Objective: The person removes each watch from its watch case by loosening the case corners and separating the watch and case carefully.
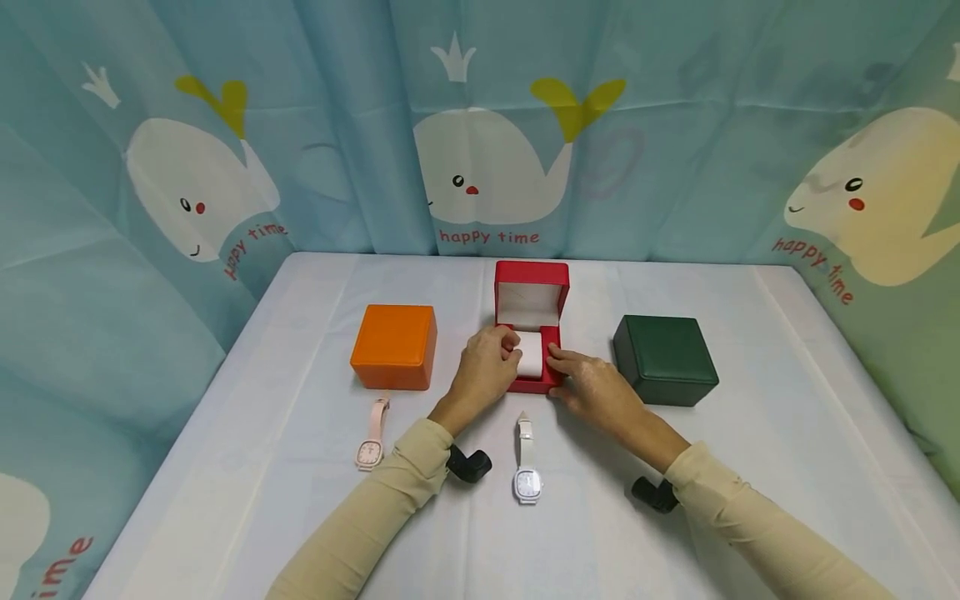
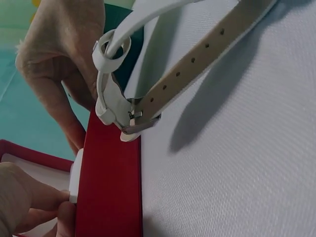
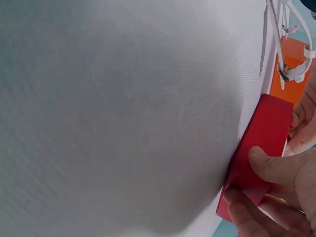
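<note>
A red watch box (image 1: 534,387) stands with its lid raised at the back middle of the table. Inside it is a white cushion (image 1: 531,357). My left hand (image 1: 483,362) pinches the cushion's left edge between thumb and finger. From the other side my right hand (image 1: 596,387) grips the box, its thumb (image 3: 266,165) on the front wall and its fingers around the right side. On the cloth in front of the box lies a white watch (image 1: 528,479), its strap standing up in a loop in the left wrist view.
An orange box (image 1: 393,337) stands closed on the left, with a pink watch (image 1: 371,446) in front of it. To the right stands a closed green box (image 1: 667,350), close to my right hand. A blue curtain (image 1: 337,167) with whales hangs behind the white-covered table (image 1: 292,375).
</note>
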The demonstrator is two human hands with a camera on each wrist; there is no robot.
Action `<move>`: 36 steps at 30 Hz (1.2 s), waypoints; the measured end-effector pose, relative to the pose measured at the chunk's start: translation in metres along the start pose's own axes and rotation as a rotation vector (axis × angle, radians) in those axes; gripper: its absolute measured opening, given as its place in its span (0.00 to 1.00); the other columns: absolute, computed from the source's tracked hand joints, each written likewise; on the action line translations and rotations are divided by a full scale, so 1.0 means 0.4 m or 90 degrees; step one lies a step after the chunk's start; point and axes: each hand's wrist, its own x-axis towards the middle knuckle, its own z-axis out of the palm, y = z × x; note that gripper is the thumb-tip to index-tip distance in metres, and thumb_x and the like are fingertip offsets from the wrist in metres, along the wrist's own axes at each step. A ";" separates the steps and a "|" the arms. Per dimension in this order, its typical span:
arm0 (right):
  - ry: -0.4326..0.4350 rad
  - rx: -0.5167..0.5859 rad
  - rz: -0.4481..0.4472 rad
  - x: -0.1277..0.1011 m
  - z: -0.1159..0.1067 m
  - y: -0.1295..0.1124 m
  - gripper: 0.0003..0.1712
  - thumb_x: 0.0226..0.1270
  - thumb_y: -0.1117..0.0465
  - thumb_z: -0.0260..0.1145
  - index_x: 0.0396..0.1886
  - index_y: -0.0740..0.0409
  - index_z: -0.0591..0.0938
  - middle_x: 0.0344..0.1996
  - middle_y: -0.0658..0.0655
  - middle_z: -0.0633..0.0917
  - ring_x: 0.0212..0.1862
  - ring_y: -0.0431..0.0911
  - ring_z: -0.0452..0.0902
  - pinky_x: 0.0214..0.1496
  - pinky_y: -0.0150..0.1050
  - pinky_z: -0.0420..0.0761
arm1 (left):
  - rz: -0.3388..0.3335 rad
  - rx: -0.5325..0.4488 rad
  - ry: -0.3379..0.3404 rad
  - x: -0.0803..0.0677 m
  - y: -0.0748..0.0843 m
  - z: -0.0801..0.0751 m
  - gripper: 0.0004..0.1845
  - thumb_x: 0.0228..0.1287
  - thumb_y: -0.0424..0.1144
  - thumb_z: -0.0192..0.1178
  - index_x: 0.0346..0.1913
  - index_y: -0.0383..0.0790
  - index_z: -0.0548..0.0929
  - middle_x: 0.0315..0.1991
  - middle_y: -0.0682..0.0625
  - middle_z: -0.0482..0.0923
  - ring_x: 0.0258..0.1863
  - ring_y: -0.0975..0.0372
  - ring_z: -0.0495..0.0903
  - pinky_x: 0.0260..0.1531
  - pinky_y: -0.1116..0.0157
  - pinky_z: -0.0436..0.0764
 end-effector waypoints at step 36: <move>0.198 0.068 -0.021 0.065 -0.172 -0.016 0.08 0.68 0.66 0.67 0.44 0.63 0.84 0.37 0.56 0.77 0.44 0.51 0.73 0.42 0.45 0.78 | -0.102 0.016 -0.016 -0.076 -0.003 -0.050 0.42 0.62 0.56 0.70 0.71 0.32 0.71 0.61 0.39 0.73 0.58 0.49 0.72 0.58 0.51 0.76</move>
